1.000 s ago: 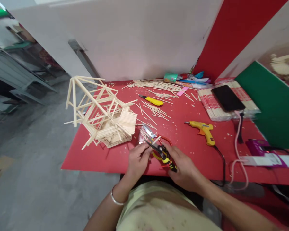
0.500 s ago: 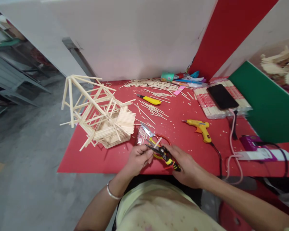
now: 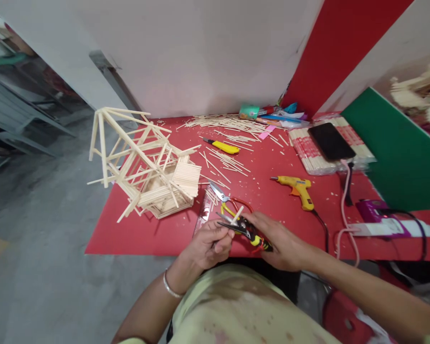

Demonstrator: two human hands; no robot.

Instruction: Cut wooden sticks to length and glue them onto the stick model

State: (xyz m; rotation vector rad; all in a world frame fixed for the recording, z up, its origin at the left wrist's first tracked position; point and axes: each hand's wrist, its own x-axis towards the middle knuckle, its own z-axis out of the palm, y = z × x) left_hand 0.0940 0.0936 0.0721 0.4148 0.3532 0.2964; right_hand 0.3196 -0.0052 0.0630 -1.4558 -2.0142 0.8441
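My right hand (image 3: 281,241) is wrapped round a pair of snips (image 3: 252,233) with black blades and black-and-yellow handles. Between its blades stands a short pale wooden stick (image 3: 238,213), tilted up. My left hand (image 3: 211,242) pinches the stick's lower end close by the blades; the fingers partly cover it. Just beyond both hands, scissors (image 3: 220,192) with red and yellow handles lie on the red tabletop (image 3: 136,239). A model frame (image 3: 157,177) made of glued wooden sticks stands to the left of the hands.
A yellow glue gun (image 3: 298,188) with a cord lies on the right. Behind are a yellow utility knife (image 3: 224,147) and loose sticks (image 3: 225,124). A phone (image 3: 331,142) rests on packs of sticks (image 3: 306,160). A ruler (image 3: 202,215) lies left of the scissors.
Both hands, with the snips and stick, have shifted slightly down and to the right. More of the ruler shows now. The objects on the table have stayed put.
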